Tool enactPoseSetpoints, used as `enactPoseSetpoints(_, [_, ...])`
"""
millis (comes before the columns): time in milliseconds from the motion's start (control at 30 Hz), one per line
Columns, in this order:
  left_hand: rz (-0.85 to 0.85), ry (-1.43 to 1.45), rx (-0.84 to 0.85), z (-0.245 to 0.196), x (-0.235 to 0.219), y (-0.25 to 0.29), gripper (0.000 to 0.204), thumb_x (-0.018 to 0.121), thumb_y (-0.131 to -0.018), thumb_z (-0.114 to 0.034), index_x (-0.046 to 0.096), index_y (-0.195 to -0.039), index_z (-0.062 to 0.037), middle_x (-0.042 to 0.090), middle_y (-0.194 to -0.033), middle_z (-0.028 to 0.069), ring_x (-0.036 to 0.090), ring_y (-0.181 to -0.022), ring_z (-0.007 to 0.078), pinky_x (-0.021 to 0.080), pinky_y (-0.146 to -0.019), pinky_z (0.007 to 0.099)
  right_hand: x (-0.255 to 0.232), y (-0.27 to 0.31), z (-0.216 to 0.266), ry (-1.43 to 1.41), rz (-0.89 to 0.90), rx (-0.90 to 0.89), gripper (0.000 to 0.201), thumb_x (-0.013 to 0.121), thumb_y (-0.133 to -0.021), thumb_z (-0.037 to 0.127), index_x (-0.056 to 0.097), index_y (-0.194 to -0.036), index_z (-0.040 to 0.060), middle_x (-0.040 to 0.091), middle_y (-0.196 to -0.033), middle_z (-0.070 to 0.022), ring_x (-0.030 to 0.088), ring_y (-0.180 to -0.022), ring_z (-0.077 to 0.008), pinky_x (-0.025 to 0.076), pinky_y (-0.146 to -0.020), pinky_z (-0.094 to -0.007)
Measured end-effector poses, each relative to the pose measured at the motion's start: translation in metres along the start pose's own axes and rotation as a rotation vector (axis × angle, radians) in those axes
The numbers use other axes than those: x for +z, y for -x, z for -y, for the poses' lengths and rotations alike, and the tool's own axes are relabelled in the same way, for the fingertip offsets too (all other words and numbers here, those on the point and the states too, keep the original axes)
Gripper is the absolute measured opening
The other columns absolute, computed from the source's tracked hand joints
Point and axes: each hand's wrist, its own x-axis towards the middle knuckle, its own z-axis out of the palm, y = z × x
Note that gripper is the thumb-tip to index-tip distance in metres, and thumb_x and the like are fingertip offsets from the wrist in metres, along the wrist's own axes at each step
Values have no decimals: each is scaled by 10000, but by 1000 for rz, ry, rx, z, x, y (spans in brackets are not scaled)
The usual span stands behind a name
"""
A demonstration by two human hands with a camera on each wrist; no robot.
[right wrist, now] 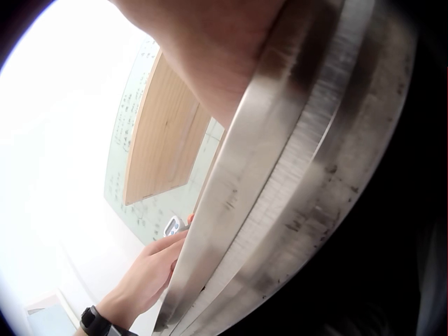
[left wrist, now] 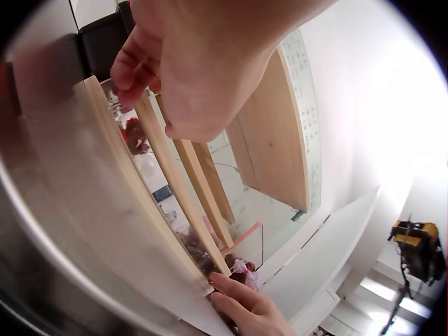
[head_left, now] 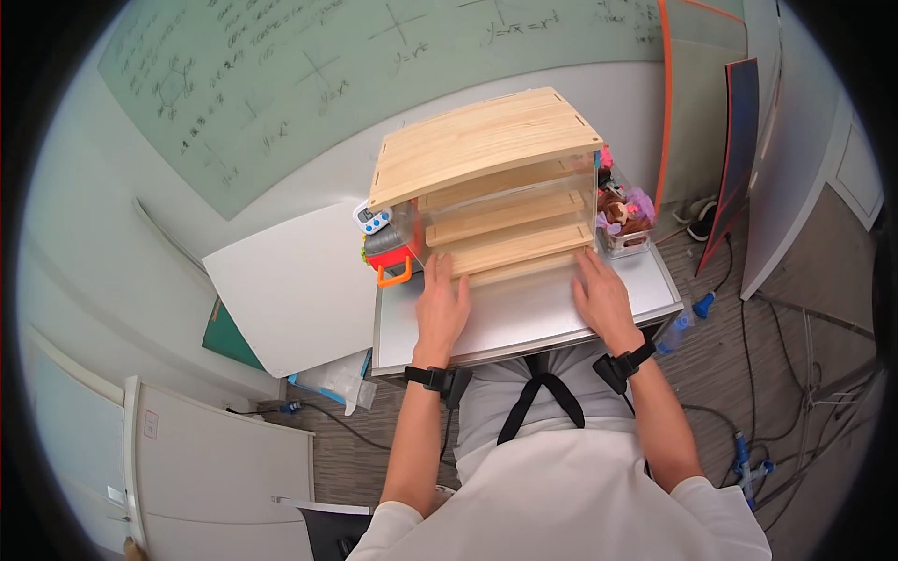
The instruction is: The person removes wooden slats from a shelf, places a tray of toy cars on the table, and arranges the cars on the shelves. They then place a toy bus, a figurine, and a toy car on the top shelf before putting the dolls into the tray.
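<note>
On the small table (head_left: 524,323) stands a light wooden shelf unit (head_left: 486,140) with a flat top, several boards and clear sides. My left hand (head_left: 441,309) is at its lower left front corner, fingertips right at the end of a low board (head_left: 514,251). Opposite, my right hand (head_left: 603,297) has its extended fingers at the lower right corner, thumb apart. The left wrist view has the left hand (left wrist: 203,84) close over the board ends and the right hand (left wrist: 252,308) at the far corner. In the right wrist view, the metal table edge (right wrist: 273,175) hides the right fingers.
Left of the shelf sit a red case with an orange handle (head_left: 395,271) and a white timer (head_left: 372,218). A clear bin of dolls (head_left: 625,220) stands at the right. Behind is a whiteboard (head_left: 374,75); a white panel (head_left: 290,290) leans at left. Cables (head_left: 748,374) cross the floor.
</note>
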Motion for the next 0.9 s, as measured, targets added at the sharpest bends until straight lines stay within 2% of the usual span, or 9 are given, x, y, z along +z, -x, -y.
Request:
enactPoseSetpoints(400, [7,-71,-2,8,13,-17,528,596,-1017,-265,508,-1442,35,471,-1512,301,641,-1165,497,568,-941,515,2,0,0,21,-7,-14,519,652,-925,130,538,-1391,-67,576,-1431,-275,635,-1134,-413,502,-1017,-464])
enactPoseSetpoints(433, [4,-80,2,8,13,-17,533,594,-1017,-264,502,-1444,41,481,-1503,302,644,-1157,497,569,-937,517,1,0,0,20,-7,-12,519,652,-925,130,538,-1391,-67,576,-1431,-275,635,-1134,-413,502,-1017,-464])
enactPoseSetpoints(500, [4,-78,-4,7,12,-18,536,592,-1018,-263,496,-1446,45,487,-1497,300,648,-1147,497,571,-933,518,-1,-1,2,-13,46,40,543,628,-944,147,514,-1431,-62,558,-1460,-276,596,-1230,-430,468,-1074,-460])
enactPoseSetpoints(900, [20,-89,-20,5,10,-23,505,545,-1033,-257,502,-1431,51,525,-1461,286,668,-1098,491,577,-901,525,0,-1,2,16,55,48,550,618,-953,151,503,-1443,-69,561,-1460,-270,600,-1216,-422,467,-1069,-456])
